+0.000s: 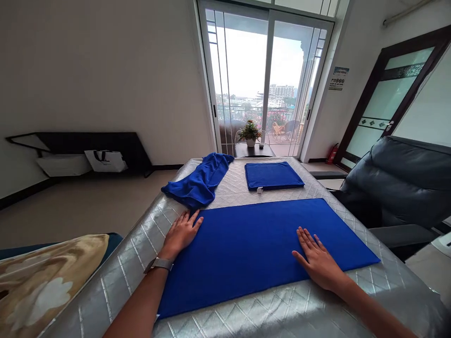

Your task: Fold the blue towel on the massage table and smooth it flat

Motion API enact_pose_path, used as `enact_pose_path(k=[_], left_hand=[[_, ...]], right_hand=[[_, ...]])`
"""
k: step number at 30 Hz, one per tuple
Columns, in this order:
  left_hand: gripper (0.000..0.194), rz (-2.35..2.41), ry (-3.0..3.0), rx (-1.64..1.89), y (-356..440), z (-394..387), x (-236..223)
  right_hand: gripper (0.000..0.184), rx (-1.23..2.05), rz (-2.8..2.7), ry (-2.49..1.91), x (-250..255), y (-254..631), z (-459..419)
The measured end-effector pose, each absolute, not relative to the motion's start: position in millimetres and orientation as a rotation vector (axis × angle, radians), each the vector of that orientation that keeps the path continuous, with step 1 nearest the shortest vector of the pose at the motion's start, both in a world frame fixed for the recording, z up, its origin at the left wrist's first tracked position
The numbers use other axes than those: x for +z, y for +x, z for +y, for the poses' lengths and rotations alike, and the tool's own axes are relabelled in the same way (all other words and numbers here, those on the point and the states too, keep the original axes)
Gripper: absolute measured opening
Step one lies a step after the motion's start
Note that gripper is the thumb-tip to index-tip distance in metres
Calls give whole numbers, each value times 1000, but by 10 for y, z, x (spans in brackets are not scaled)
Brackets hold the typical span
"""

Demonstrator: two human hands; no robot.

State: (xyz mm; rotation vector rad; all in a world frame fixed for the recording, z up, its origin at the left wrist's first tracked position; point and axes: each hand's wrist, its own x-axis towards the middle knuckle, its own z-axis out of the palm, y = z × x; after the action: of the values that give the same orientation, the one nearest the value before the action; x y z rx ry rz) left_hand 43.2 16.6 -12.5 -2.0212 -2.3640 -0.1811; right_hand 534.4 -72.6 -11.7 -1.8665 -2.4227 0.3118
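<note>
A blue towel (243,249) lies flat and smooth across the near part of a table with a silver quilted cover (282,305). My left hand (183,231), a watch on its wrist, rests at the towel's left edge near the far corner, fingers stretched out. On the towel's right half lies my right hand (317,260), palm down and fingers extended. Just beyond my left hand is a crumpled blue towel (202,180). A blue towel folded into a rectangle (273,175), with a small white tag at its near edge, sits farther back to the right.
A black armchair (405,183) stands close on the right. At the lower left is a tan patterned blanket (52,281). Past the far table edge, a potted plant (250,133) stands on a small table before sliding glass doors. A white bag (105,161) is by the left wall.
</note>
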Motion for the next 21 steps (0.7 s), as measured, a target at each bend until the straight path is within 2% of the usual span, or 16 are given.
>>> enact_pose_path(k=[6, 9, 21], left_hand=[[63, -2355, -2038, -179, 386, 207, -160], [65, -2335, -2049, -199, 336, 236, -201], [67, -2349, -2079, -193, 270, 266, -271]], right_hand=[[96, 121, -2130, -2159, -521, 6615, -533], [98, 80, -2008, -2214, -618, 7014, -500], [87, 39, -1984, -2079, -733, 7191, -510]])
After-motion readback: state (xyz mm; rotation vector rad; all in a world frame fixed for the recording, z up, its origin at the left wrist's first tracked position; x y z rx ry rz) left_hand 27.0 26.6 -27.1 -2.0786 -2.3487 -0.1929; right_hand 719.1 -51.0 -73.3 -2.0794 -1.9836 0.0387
